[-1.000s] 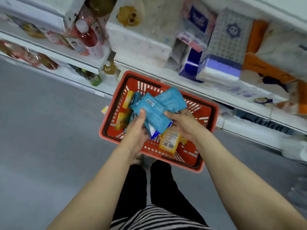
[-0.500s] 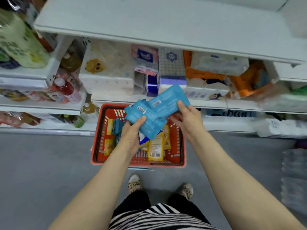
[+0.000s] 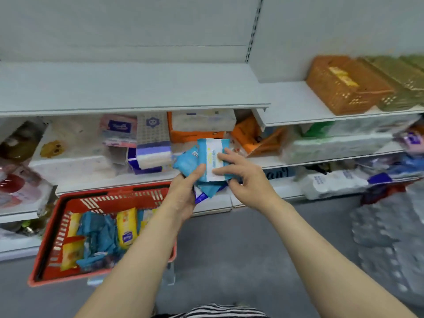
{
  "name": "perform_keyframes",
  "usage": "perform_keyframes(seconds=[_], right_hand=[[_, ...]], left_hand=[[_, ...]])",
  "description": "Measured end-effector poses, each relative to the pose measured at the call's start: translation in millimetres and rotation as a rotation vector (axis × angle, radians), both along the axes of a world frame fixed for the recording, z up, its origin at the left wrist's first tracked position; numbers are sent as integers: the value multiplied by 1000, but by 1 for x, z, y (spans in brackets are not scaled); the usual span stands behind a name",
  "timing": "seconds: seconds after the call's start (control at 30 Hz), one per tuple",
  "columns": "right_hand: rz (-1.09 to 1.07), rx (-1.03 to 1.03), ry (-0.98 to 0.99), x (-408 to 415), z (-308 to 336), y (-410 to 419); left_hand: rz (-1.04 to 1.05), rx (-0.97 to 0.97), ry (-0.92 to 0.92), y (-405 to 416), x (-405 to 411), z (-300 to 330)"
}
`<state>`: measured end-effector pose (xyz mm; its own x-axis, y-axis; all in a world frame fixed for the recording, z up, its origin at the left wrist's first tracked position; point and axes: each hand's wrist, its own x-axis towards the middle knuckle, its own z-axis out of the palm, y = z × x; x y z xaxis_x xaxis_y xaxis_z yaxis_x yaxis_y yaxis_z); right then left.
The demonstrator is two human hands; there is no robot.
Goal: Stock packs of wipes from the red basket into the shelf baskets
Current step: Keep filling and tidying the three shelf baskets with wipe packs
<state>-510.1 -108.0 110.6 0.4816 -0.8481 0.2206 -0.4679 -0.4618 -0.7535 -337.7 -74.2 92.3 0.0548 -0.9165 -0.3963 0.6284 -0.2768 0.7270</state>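
Observation:
Both hands hold a bundle of blue wipe packs (image 3: 207, 161) in front of the middle shelf. My left hand (image 3: 183, 193) grips the bundle from below and the left. My right hand (image 3: 243, 177) presses fingers on the top pack, whose white label faces me. The red basket (image 3: 49, 251) sits on the floor at the lower left and holds several blue and yellow packs. An orange shelf basket (image 3: 344, 88) stands on the upper right shelf, with an olive-green basket (image 3: 399, 81) beside it.
The white upper shelf (image 3: 128, 90) on the left is bare. The middle shelf is crowded with tissue packs and boxes (image 3: 151, 143). Bottles (image 3: 16, 187) stand at the far left. Wrapped bottle packs (image 3: 387, 244) lie on the grey floor at right.
The view has tilted up toward the upper shelves. Both hands lifted the blue packs up and to the right, away from the red basket, and the top pack now shows its white label.

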Motion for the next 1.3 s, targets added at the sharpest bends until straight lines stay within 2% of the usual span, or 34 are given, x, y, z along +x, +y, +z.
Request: perform_keyframes(seconds=[0.03, 0.1, 0.17, 0.23, 0.37, 0.53, 0.63, 0.77, 0.9, 1.03, 1.17, 1.3], right_hand=[[-15, 65, -50, -20, 7, -2], [-101, 205, -276, -67, 24, -9], [-282, 234, -456, -110, 35, -19], [-410, 259, -498, -149, 43, -31], [-532, 313, -499, -214, 59, -61], [-701, 480, -792, -290, 66, -110], [-779, 440, -940, -344, 70, -152], [-819, 334, -876, -408, 91, -217], [-820, 324, -818, -454, 116, -291], [-792, 334, -782, -499, 128, -360], [-746, 290, -745, -543, 134, -414], [-812, 239, -869, -608, 134, -469]], left_hand=[[-14, -5, -11, -4, -21, 1], [-61, -30, -34, -18, -69, 2], [-122, -66, -86, -30, -114, 10], [-187, -96, -128, -41, -152, 17], [-258, -146, -150, -76, -214, 37], [-167, -170, -92, -154, -278, 55], [-189, -213, -66, -208, -322, 67], [-282, -272, -71, -283, -395, 91], [-376, -329, -94, -366, -456, 107], [-397, -373, -191, -443, -496, 118], [-372, -370, -196, -494, -534, 122], [-237, -316, -194, -536, -569, 119]])
